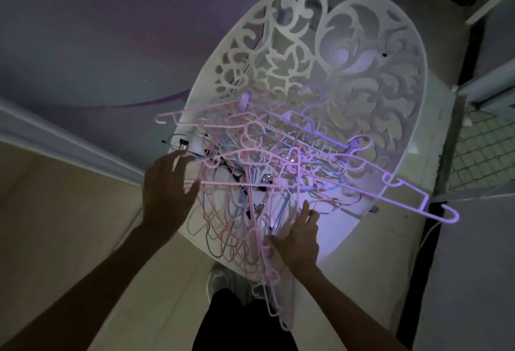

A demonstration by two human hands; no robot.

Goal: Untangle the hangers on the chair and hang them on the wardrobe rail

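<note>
1. The fingers of the left hand are seen spread and nearly straight at centre left of the frame, their tips at the left edge of the hanger tangle; nothing is gripped, though the thumb is laid against a long pink bar.
2. The fingers of the right hand are held straight and pressed into the lower middle of the tangle; whether a wire is pinched under them cannot be told.
3. Two bare forearms are seen running from the bottom corners of the frame up to the two hands.
4. One heap of hangers is shown at frame centre; the pieces are too interlocked to be counted, but pink ones are in the majority, with some blue, white and dark ones mixed in.
5. One long pink hanger is seen jutting toward the right, its hook past the seat edge.
6. Several hangers are seen drooping over the front of the seat toward the bottom of the frame.
7. One white chair with a scroll-cut back is seen under the heap, filling the upper right.
8. One pale shoe is visible at bottom centre, on a beige floor.
</note>
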